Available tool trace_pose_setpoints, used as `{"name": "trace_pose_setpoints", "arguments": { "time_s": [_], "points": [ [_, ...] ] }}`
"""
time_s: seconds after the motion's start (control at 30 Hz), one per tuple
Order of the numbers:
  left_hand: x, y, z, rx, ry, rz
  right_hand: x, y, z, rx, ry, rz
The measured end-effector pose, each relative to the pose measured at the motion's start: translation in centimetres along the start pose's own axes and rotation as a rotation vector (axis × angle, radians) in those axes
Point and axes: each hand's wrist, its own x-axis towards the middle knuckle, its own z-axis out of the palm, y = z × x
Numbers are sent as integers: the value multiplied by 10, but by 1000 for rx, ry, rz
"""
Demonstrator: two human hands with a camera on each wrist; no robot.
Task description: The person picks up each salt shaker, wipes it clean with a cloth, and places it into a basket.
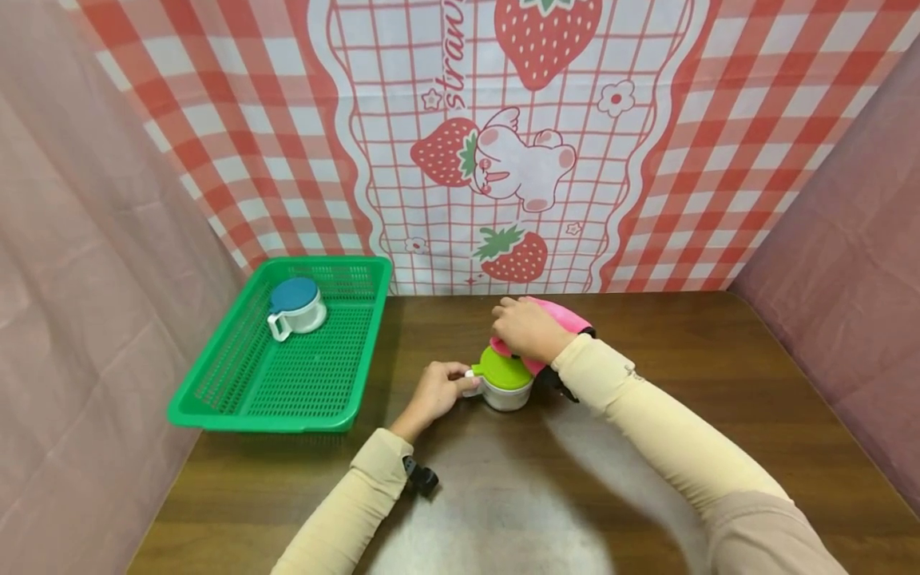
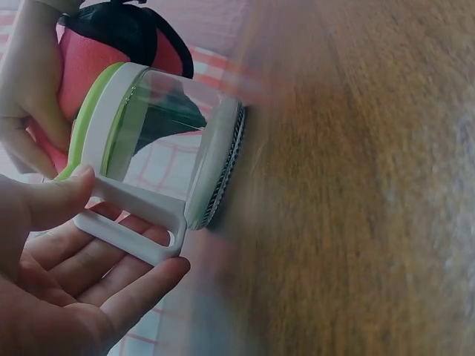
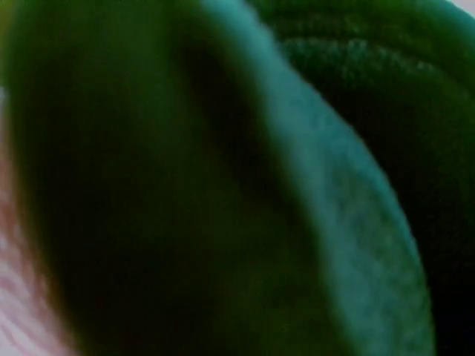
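A clear jar [image 1: 506, 397] with a green lid [image 1: 505, 369] and white handle [image 2: 137, 241] stands upright on the table. My left hand [image 1: 440, 393] holds it by the handle, thumb on one side and fingers behind. Over the lid's far edge, my right hand [image 1: 530, 329] grips a pink cloth [image 1: 562, 315] with black trim, bunched against the lid. In the left wrist view, the cloth [image 2: 93, 63] overlaps the lid side of the jar, with dark fabric seen through the clear wall. Blurred dark green folds [image 3: 356, 208] fill the right wrist view, hiding the right fingers.
A green plastic basket [image 1: 370, 351] stands at the left of the wooden table [image 1: 683, 383]. In its far left corner sits a similar jar [image 1: 311, 318] with a blue lid. A checked strawberry curtain [image 1: 489, 208] hangs along the back edge, pinkish curtains at both sides.
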Motion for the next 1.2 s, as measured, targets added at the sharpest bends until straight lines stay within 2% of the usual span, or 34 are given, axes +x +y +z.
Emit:
{"name": "trace_pose_setpoints", "arguments": {
  "time_s": [0.27, 0.67, 0.93, 1.2],
  "points": [
    [1, 3, 0, 18, 14, -6, -8, 9, 3, 46, -1, 16],
    [1, 3, 0, 39, 13, -18, -21, 10, 4, 88, 20, 26],
    [-1, 2, 1, 60, 13, -8, -30, 4, 4, 24, 40, 9],
    [-2, 2, 3, 41, 22, -8, -39, -6, 1, -53, 92, -32]
  ]
}}
